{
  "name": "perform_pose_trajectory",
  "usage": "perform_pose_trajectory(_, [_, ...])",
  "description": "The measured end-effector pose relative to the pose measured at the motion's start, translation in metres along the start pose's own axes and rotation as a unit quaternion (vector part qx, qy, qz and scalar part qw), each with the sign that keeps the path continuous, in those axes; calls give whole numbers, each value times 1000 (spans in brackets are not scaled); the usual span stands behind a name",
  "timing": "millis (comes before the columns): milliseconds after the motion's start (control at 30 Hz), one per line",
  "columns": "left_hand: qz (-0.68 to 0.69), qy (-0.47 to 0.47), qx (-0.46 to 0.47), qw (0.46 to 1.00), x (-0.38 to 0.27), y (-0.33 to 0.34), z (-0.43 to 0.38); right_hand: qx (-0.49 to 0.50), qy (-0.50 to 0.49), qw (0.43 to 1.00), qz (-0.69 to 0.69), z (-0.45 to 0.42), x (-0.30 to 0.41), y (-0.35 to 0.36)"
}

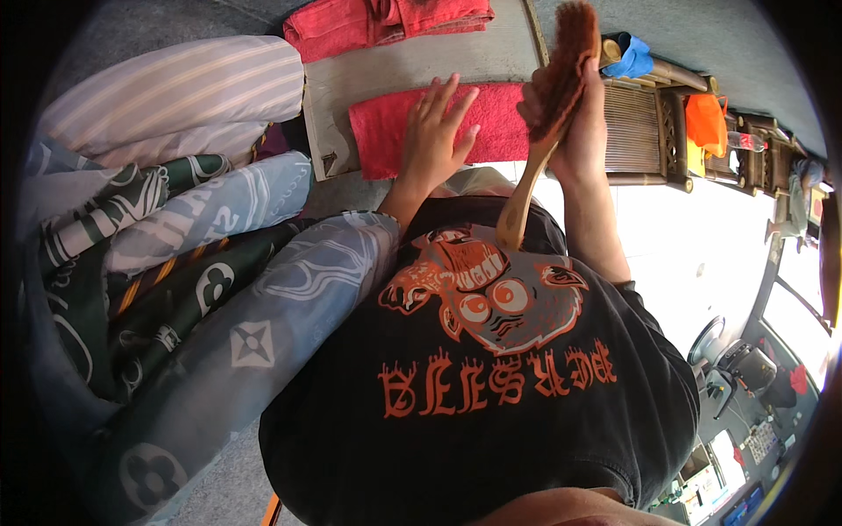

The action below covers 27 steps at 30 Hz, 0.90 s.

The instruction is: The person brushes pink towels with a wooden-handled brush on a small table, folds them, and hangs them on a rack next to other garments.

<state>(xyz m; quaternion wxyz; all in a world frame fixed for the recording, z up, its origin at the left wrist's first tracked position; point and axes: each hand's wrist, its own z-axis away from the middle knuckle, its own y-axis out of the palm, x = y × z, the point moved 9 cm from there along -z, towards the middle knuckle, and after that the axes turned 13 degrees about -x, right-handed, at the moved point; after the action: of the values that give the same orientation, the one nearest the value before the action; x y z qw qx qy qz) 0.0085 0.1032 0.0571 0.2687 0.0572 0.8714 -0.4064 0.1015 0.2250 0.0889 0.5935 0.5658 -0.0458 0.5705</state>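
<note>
A wooden-handled brush with reddish-brown bristles point(567, 66) is gripped in my right hand point(587, 131), bristle end up and away from me, the handle pointing back toward my black printed shirt. My left hand point(439, 128), fingers spread and holding nothing, is over a folded red towel point(378, 135). Whether it touches the cloth I cannot tell. That towel lies along the near side of a pale worn board point(408, 66). More red towels point(395, 23) lie on the board's far side.
Patterned fabric bundles point(217, 223) and a striped cushion or bedding roll point(177, 85) are piled at my left. Bamboo furniture point(635, 128) runs along the right, bearing a blue cloth point(629, 56), an orange bag point(706, 125) and a plastic bottle point(746, 141). A fan point(710, 338) stands lower right.
</note>
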Motion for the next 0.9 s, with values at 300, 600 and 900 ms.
perform_pose_trajectory(300, [47,-44,49,997,50,13,26,223,197,951,87,91,-67,54])
perform_pose_trajectory(600, [-166,-46,32,985,66,-17,29,102,-307,707,629,-13,1,-23])
perform_pose_trajectory(900, [-69,-105,-66,990,123,-53,33,-11,-313,720,619,-33,8,-48])
